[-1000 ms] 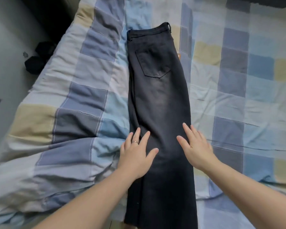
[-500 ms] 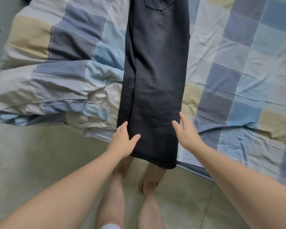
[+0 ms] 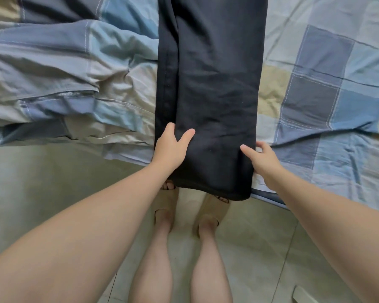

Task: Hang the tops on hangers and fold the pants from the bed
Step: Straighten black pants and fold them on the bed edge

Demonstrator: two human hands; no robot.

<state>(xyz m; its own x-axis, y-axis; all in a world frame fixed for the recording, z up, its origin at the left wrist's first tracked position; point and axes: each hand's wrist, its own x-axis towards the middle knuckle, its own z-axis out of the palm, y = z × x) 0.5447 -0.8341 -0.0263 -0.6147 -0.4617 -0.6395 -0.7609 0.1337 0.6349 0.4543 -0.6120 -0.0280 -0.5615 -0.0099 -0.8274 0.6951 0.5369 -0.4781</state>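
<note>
Head view looks down on the black pants [image 3: 214, 84]. They lie lengthwise on the bed [image 3: 328, 88], one leg laid upon the other, and the hem [image 3: 208, 189] hangs over the bed's edge above the floor [image 3: 42, 193]. The step in hand, as I judge it, is the folding of the pants, because both hands are at the lower leg, one at each side.

The left hand [image 3: 171, 147] rests on the left edge with thumb and forefinger spread on the cloth. Its other fingers are hidden, so I cannot tell if its grip is closed round the edge. The right hand [image 3: 262, 159] has the thumb on top of the cloth and the fingers curled at the right edge — its grip seems to hold the pants there.

The next move probably calls for both hands to take the hem end firmly and carry it up toward the waist, which is out of the picture. Both edges should be kept in line so that the fold comes straight.

A bunched duvet [image 3: 53, 73] lies just beside the pants on the left and touches their edge — it could lift that side or make the fold uneven. The person's feet in beige slippers [image 3: 165, 204] stand on the floor, partly under the hem. No tops and no hangers are in view.
</note>
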